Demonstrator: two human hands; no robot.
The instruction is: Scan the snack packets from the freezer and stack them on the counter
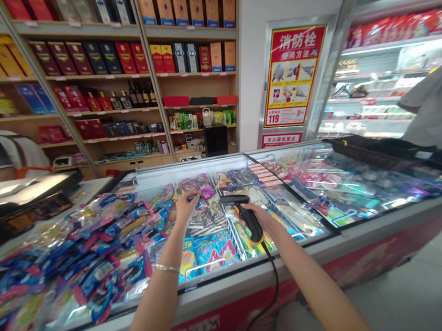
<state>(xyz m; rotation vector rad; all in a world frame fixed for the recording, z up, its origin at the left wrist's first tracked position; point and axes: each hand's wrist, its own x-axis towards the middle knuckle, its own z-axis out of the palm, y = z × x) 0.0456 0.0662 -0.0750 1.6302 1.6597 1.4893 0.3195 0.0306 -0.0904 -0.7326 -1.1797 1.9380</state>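
A black barcode scanner (253, 227) with yellow trim is gripped in my right hand (261, 216), its head pointing left and its cable trailing down over the freezer's front. My left hand (186, 207) reaches out over the glass-topped chest freezer (225, 283), thumb and fingers pinched near a small dark item that is too small to name. Under and between both hands, colourful ice cream packets (216, 250) show through the glass. Left of my left forearm lies a large heap of blue and pink snack packets (96, 252) on the freezer top.
Wooden shelves (101, 75) with boxed goods and bottles stand behind the freezer. A red fire-hydrant sign (296, 76) hangs on the wall. One person (438, 106) stands at the right by a lit refrigerated display (378, 80); another person (10, 151) is at the left behind a counter (22, 191).
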